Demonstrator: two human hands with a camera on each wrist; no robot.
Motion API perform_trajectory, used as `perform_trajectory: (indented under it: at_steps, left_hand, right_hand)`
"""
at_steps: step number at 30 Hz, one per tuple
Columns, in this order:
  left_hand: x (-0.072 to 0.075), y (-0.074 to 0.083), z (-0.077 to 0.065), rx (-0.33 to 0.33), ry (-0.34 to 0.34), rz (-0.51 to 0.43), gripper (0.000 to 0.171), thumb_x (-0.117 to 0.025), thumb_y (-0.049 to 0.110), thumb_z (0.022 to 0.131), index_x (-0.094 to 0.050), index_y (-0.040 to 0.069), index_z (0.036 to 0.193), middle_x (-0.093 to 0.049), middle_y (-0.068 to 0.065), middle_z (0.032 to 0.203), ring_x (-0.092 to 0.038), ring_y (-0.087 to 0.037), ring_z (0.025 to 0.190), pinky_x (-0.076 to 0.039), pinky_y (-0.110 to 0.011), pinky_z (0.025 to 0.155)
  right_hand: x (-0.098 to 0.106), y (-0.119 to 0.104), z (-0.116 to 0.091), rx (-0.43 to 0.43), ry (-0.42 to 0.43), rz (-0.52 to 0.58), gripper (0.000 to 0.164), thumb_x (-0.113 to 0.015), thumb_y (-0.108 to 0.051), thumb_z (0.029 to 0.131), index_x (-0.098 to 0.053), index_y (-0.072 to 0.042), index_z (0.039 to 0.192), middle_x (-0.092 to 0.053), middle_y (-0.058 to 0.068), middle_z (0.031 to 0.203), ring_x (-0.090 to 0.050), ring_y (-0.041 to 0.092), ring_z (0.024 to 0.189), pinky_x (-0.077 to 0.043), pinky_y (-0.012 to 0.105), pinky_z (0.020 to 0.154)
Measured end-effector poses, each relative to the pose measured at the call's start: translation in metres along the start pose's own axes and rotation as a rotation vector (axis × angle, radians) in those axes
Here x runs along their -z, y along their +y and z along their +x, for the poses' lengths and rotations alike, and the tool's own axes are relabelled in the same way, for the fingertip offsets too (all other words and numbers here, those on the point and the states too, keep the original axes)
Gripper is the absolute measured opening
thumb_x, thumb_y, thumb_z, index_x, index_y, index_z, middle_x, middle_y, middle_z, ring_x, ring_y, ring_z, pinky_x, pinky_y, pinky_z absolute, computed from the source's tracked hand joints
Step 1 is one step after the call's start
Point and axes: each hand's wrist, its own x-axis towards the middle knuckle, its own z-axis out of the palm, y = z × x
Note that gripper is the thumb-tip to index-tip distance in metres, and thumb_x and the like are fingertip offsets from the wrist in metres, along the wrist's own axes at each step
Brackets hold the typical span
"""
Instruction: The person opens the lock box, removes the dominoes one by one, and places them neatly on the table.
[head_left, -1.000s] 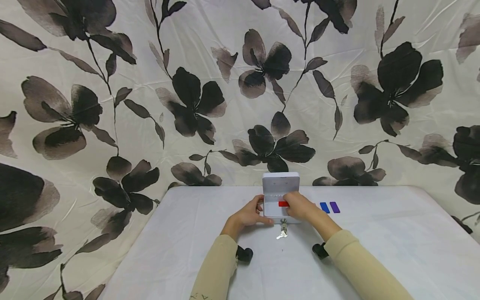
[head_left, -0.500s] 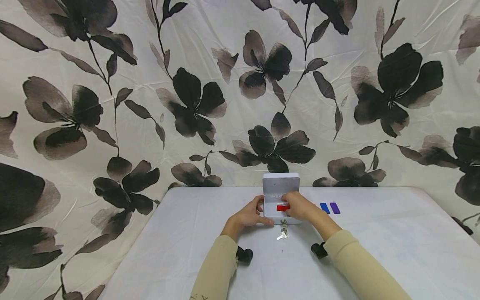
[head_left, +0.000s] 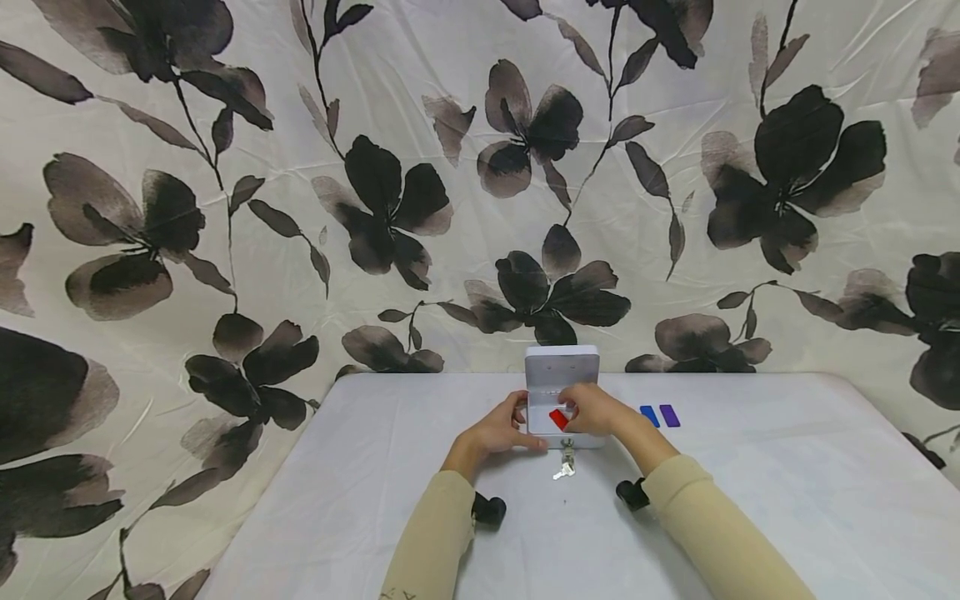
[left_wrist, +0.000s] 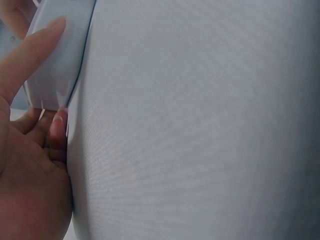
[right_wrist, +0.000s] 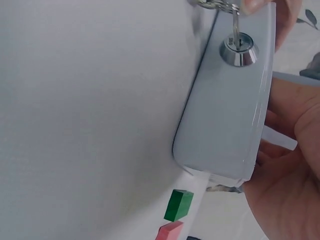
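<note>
A small white lockable metal box [head_left: 538, 415] stands on the table with its lid [head_left: 551, 371] raised at the back. My left hand [head_left: 495, 427] grips the box's left front corner; in the left wrist view the thumb lies along the front wall and the fingers curl at the side. Over the box's inside, my right hand [head_left: 596, 410] pinches a red block [head_left: 558, 419], which is tilted. The fingertips on its far side are hidden. A key sits in the lock [right_wrist: 240, 50] on the front, and more keys [head_left: 566, 471] hang from it.
Right of the box, a blue block [head_left: 649, 416] and a purple block [head_left: 670, 416] lie on the white-covered table [head_left: 787, 475]. The right wrist view shows a green block [right_wrist: 178, 205] and a pinkish-red block [right_wrist: 170, 231] near the box. Behind hangs a floral cloth [head_left: 420, 100].
The red block in my right hand has moved a little left and toward me inside the box, and has turned from level to slanted. My left hand stays at the corner.
</note>
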Motion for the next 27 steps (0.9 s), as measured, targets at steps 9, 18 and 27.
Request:
perform_trajectory:
  at_steps: [9, 18, 27]
  left_hand:
    - [0.000, 0.000, 0.000, 0.002, -0.001, 0.004, 0.093, -0.092, 0.020, 0.077, -0.038, 0.014, 0.152, -0.048, -0.008, 0.111, -0.044, -0.023, 0.102, -0.037, -0.037, 0.084]
    - [0.001, -0.001, 0.001, 0.008, 0.004, -0.005, 0.093, -0.092, 0.020, 0.077, -0.038, 0.013, 0.152, -0.048, -0.009, 0.110, -0.044, -0.023, 0.100, -0.038, -0.035, 0.083]
    - [0.000, -0.001, 0.002, -0.007, 0.005, -0.002, 0.094, -0.092, 0.018, 0.077, -0.037, 0.011, 0.153, -0.047, -0.009, 0.109, -0.043, -0.022, 0.100, -0.037, -0.035, 0.082]
  right_hand:
    - [0.000, 0.006, 0.008, -0.032, -0.024, 0.020, 0.044, -0.084, -0.004, 0.081, -0.067, 0.008, 0.121, -0.069, 0.015, 0.103, -0.064, 0.022, 0.091, -0.055, 0.042, 0.089]
    - [-0.003, 0.008, 0.012, -0.025, 0.006, 0.049, 0.043, -0.086, -0.006, 0.078, -0.069, 0.010, 0.115, -0.071, 0.012, 0.097, -0.065, 0.019, 0.086, -0.056, 0.039, 0.086]
    - [-0.006, 0.005, 0.013, 0.009, 0.028, 0.028, 0.041, -0.088, -0.008, 0.079, -0.070, 0.010, 0.111, -0.071, 0.008, 0.086, -0.061, 0.015, 0.078, -0.054, 0.034, 0.078]
